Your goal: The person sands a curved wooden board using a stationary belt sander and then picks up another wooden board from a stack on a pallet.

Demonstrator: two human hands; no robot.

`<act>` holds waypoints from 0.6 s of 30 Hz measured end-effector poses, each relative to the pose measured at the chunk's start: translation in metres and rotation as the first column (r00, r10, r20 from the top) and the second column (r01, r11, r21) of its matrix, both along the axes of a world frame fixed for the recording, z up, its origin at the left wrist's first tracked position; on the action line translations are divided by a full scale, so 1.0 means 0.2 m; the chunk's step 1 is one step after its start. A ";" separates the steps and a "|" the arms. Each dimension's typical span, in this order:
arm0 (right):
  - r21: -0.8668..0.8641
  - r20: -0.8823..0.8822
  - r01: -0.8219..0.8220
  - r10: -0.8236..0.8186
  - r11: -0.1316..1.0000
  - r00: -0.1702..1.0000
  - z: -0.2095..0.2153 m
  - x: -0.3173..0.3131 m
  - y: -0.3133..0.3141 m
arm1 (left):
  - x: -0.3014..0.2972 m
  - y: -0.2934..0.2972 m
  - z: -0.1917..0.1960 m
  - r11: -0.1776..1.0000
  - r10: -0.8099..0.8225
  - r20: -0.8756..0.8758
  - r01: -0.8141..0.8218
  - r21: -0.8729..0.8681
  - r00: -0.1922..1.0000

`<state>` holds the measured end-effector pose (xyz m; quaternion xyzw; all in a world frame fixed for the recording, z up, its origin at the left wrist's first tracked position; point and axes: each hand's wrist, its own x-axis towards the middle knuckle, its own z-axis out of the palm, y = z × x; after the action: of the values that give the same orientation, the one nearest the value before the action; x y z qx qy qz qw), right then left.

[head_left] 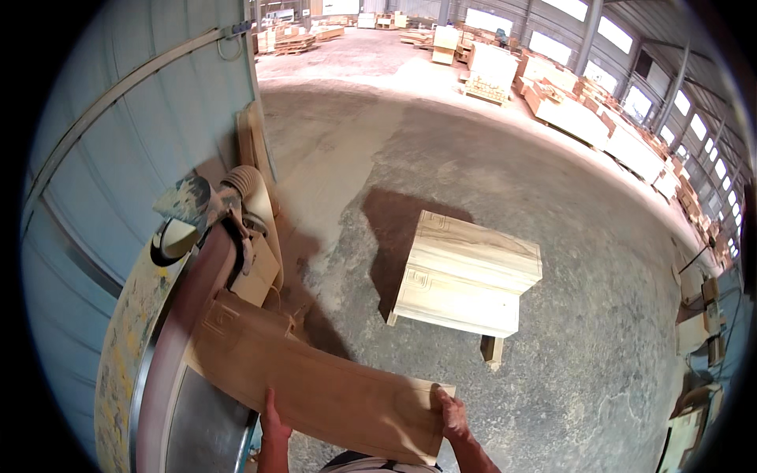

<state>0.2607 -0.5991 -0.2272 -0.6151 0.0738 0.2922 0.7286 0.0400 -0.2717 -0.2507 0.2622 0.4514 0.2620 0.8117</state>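
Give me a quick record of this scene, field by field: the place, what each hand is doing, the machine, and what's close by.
Place: large workshop with a concrete floor
Left hand: grips the near edge of a carved wooden panel
Right hand: grips the panel's right end
Machine: belt sander, with the panel's far end against its belt
Nearby: stack of similar panels on the floor
Background: wood stacks along the right wall

A woodworking factory hall; a belt sander (169, 331), stacked timber (579, 114), bare concrete floor (489, 165).
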 end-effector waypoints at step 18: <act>-0.031 0.021 0.081 -0.081 0.996 0.997 -0.06 0.00 0.04 | -0.02 0.06 -0.11 0.999 -0.008 0.175 0.001 0.040 0.984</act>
<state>0.2601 -0.5910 -0.2393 -0.6260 0.0963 0.2553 0.7306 0.0368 -0.2603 -0.2720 0.2551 0.3722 0.2911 0.8436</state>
